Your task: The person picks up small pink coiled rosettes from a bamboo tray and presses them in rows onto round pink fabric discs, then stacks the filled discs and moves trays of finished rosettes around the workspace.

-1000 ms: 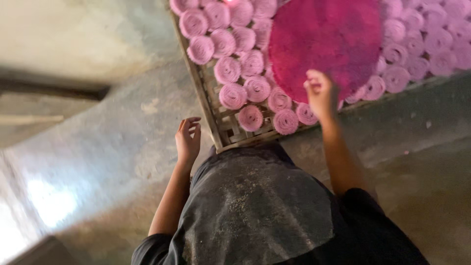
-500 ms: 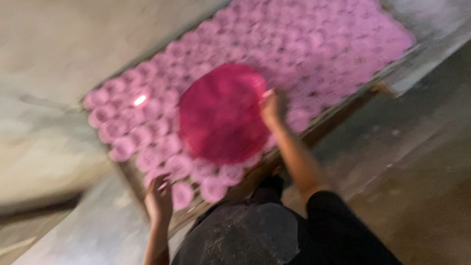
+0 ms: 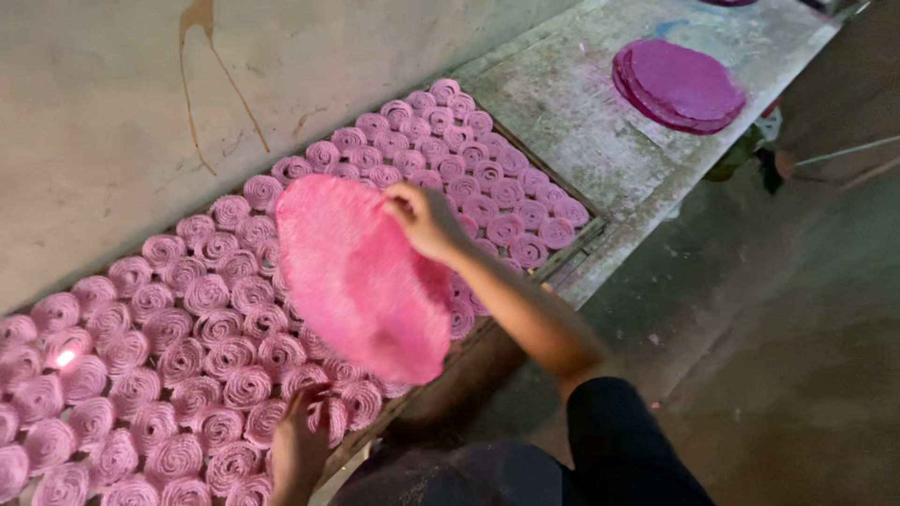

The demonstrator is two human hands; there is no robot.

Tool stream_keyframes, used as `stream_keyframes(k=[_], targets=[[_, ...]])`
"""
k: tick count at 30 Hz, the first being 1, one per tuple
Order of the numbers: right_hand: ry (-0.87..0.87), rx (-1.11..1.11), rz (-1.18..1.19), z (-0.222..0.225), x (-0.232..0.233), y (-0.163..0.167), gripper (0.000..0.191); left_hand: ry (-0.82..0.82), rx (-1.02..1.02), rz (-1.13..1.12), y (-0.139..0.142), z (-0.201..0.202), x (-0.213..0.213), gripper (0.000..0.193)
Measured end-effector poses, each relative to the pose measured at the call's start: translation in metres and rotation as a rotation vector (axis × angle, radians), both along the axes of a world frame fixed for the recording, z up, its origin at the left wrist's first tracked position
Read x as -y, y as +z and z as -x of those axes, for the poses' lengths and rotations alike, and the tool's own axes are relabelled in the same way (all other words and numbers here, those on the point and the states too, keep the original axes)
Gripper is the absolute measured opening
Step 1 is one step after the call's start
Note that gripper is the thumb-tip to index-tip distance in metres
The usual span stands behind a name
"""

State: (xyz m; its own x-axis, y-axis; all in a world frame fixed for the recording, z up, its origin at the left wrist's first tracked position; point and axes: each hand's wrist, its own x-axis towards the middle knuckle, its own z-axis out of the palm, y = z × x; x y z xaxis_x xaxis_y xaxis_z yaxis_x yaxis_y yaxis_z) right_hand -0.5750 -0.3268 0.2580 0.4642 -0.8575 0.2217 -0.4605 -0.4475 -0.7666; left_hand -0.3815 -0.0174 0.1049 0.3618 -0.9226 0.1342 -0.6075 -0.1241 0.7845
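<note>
A large round pink mat (image 3: 361,276), flat and fibrous like a pressed disc of thin strands, hangs tilted in the air, pinched at its upper edge by the right hand (image 3: 424,218). That hand is closed on the rim, thumb and fingers clamped either side, so the disc droops away below and to the left of it. Directly beneath the disc, and spreading out on every side of the hand, lie many small pink coils (image 3: 202,323) packed in rows, touching one another, on a shallow wooden tray (image 3: 570,251).

The left hand (image 3: 302,440) is down at the tray's near edge, below the lower rim of the disc, its fingers resting on or just over a coil; whether it grips one I cannot tell, since the fingertips are blurred.

By the look of it, the step in hand is lifting or carrying the disc clear of the coils. The next move would seem to call for keeping the disc level enough not to fold or tear, and for the lower edge to clear the coils without dragging them out of line.

Further from the right hand, up and to the right, a stack of darker purple discs (image 3: 679,84) sits on a grey tabletop (image 3: 581,122). A stained wall (image 3: 112,122) backs the tray.
</note>
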Motion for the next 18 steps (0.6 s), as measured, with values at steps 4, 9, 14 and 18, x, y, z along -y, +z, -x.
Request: stream_keyframes(k=[4,9,14,18], targets=[[-0.080,0.150,0.237,0.061,0.094,-0.004,0.015,-0.132,0.000,0.093,-0.012,0.019,0.042,0.025],[-0.274,0.489,0.258,0.216,0.259,-0.010,0.021,-0.045,-0.063,0.048,-0.036,0.053,0.097,0.022],[-0.783,0.916,0.144,0.443,0.377,-0.017,0.018,0.357,0.067,0.097,-0.058,0.094,0.161,0.024],[-1.364,0.608,0.042,0.573,0.451,-0.037,0.019,0.732,0.200,0.131,-0.052,0.107,0.264,0.024]])
